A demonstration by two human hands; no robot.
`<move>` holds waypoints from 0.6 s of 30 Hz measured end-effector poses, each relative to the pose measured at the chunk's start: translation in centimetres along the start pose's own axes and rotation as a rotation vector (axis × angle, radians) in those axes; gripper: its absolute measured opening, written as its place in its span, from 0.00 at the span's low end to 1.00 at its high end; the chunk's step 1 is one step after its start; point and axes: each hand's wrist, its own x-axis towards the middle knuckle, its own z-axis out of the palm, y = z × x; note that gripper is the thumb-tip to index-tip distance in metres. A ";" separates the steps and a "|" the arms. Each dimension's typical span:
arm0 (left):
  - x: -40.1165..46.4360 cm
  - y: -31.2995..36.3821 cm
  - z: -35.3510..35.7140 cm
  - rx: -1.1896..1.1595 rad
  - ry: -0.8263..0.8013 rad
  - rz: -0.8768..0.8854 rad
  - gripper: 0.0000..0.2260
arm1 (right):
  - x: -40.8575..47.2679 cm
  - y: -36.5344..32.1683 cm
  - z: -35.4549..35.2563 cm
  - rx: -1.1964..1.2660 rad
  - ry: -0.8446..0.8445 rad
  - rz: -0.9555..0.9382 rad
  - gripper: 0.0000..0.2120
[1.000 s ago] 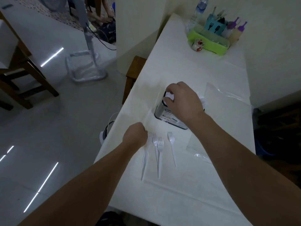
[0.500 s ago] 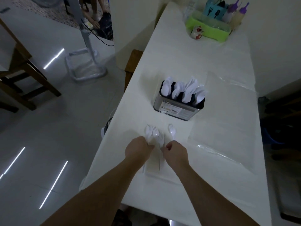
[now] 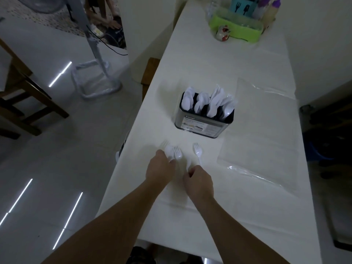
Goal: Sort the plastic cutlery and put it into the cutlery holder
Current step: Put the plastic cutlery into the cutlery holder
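A metal cutlery holder [image 3: 202, 126] stands mid-table, its slots packed with white plastic cutlery [image 3: 207, 103]. Nearer to me, my left hand [image 3: 160, 169] grips a small bunch of white plastic forks [image 3: 172, 152] whose heads fan out beyond my fingers. One more fork [image 3: 197, 152] lies on the white table cover just to the right, its handle running down to my right hand [image 3: 199, 181]. That hand's fingers are curled, and they pinch a blurred white piece [image 3: 188, 163] that looks like a fork handle.
Clear plastic sheets [image 3: 257, 134] lie on the table's right half. At the far end stands a green tray [image 3: 238, 33] with bottles, and beside it a small mug [image 3: 222, 34]. Left of the table edge are a fan base [image 3: 95, 86] and a wooden chair [image 3: 28, 103].
My right hand left the holder and came down to the forks. My left hand gathered forks from the table into its grip. The camera tilted down.
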 end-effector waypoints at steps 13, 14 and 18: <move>-0.1 0.2 -0.1 0.115 0.077 -0.038 0.08 | -0.1 -1.1 0.7 -0.205 -0.040 -0.051 0.09; 0.0 0.2 -0.2 0.088 0.073 -0.036 0.06 | 0.0 -1.1 0.5 -0.186 -0.048 -0.041 0.10; 0.5 0.3 -0.2 -0.018 0.032 -0.037 0.06 | 0.9 -0.7 -1.2 -0.094 0.012 -0.011 0.09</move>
